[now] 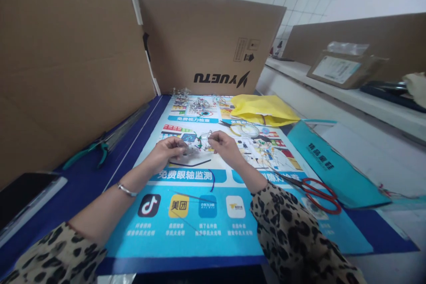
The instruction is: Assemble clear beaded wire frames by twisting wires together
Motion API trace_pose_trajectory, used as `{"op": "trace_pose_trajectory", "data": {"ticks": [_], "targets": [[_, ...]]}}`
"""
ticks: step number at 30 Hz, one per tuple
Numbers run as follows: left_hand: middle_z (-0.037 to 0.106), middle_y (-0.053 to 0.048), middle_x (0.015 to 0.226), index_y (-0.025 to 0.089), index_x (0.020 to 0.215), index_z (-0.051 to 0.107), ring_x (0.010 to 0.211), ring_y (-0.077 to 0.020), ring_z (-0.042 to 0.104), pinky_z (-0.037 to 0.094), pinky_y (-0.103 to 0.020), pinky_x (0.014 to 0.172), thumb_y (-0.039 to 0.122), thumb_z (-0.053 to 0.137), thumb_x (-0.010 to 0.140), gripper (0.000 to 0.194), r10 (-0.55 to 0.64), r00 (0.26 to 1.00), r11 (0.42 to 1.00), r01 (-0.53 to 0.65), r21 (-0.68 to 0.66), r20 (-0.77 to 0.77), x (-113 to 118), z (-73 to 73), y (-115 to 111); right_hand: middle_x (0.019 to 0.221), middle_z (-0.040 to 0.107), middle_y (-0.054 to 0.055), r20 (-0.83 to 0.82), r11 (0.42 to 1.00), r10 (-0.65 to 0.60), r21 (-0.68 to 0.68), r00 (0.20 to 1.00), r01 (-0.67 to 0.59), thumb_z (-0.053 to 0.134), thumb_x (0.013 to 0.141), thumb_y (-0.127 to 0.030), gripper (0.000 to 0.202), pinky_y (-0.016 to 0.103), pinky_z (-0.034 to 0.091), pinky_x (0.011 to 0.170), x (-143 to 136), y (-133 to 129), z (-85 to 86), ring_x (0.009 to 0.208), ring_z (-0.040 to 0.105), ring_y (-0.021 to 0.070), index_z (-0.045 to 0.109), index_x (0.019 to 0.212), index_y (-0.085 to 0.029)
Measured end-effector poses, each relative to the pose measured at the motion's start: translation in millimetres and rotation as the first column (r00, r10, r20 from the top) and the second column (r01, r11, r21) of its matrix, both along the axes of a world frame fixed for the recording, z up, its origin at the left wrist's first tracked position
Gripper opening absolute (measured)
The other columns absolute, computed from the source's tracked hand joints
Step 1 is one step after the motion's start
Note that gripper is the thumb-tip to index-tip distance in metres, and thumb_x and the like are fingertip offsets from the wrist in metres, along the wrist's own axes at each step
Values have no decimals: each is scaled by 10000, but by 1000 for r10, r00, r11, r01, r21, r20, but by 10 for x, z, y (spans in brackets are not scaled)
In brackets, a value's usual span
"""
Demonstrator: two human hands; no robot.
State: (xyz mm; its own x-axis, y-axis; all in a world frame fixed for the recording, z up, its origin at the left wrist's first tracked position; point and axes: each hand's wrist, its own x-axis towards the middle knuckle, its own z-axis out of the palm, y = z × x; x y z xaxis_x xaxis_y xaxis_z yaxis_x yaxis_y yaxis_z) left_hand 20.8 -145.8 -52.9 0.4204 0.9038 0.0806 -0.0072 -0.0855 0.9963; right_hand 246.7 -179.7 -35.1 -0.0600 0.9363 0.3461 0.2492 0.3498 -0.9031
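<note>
While the wire piece [200, 143] at the centre of the frame looks unfinished, the left hand [168, 150] and right hand [225, 144] pinch its two sides, fingertips closed; similar wire clusters [201, 104] at upper centre may be done, how many remain being unclear. Red-handled scissors [304, 182] lie at lower right; teal-handled pliers [104, 156] at left.

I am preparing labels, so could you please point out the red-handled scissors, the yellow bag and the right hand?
Red-handled scissors [301, 183], head view: where the handles meet the blades.
Yellow bag [259, 108], head view: middle of its upper surface.
Right hand [225, 143], head view: back of the hand.
</note>
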Motion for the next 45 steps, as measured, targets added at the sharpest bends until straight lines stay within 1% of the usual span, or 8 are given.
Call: {"op": "trace_pose_trajectory", "data": {"ticks": [6,10,17,24,30,35,39,45], "targets": [[602,-6,746,165,785,548,625,-106,562,377,-167,445,278,739,654,257,-72,984,960,112,-255,160,-47,14,19,824,602,71,308,944,-47,324,950,-58,536,835,-324,124,371,440,832,-93,-107,34,862,543,207,605,791,-231],[627,-36,820,182,759,579,767,-154,598,491,-268,626,257,669,721,123,94,995,977,-89,195,-19,-4,-12,3,712,566,18,-58,994,10,-107,998,-16,593,779,-400,179,288,461,591,-64,-57,19,646,530,150,569,795,-224],[678,-54,1058,238,787,662,1119,-217,544,425,-436,974,144,574,799,130,183,924,482,212,850,-335,-93,43,-93,570,492,-59,-612,732,-50,-560,789,-388,699,683,-367,282,152,229,362,52,-4,64,415,397,49,524,831,-203],[685,-58,816,145,744,677,815,-163,632,521,-207,600,287,607,753,159,91,988,964,-56,261,-124,40,141,-142,622,508,-48,-349,930,17,-339,937,-143,667,704,-409,243,199,374,413,7,-13,27,488,450,79,566,801,-210],[643,-34,737,149,758,574,661,-132,624,388,-143,409,251,733,658,214,-22,990,955,61,-292,138,44,135,-108,839,607,27,103,991,-34,131,994,20,603,777,-301,103,277,465,657,-46,-61,26,752,557,149,642,835,-225],[643,-44,781,165,792,594,715,-148,610,483,-231,552,248,675,724,134,66,998,996,-64,64,-25,32,49,-78,776,593,20,-125,996,-9,-94,992,-3,646,743,-352,148,241,441,543,-38,-46,12,673,541,132,630,810,-220],[651,-70,1003,203,835,639,1000,-191,575,477,-372,878,123,536,811,133,230,938,592,77,802,-261,-6,-21,-39,614,547,-20,-558,801,-91,-533,825,-272,634,758,-418,236,156,265,352,24,2,1,450,438,67,569,812,-198],[633,-88,1071,192,940,596,1103,-203,541,500,-387,892,45,485,826,217,367,888,127,248,960,-278,-73,11,-28,586,584,-17,-662,738,-78,-541,745,-403,690,735,-342,224,126,249,332,79,24,-4,424,465,55,567,826,-179]]}}
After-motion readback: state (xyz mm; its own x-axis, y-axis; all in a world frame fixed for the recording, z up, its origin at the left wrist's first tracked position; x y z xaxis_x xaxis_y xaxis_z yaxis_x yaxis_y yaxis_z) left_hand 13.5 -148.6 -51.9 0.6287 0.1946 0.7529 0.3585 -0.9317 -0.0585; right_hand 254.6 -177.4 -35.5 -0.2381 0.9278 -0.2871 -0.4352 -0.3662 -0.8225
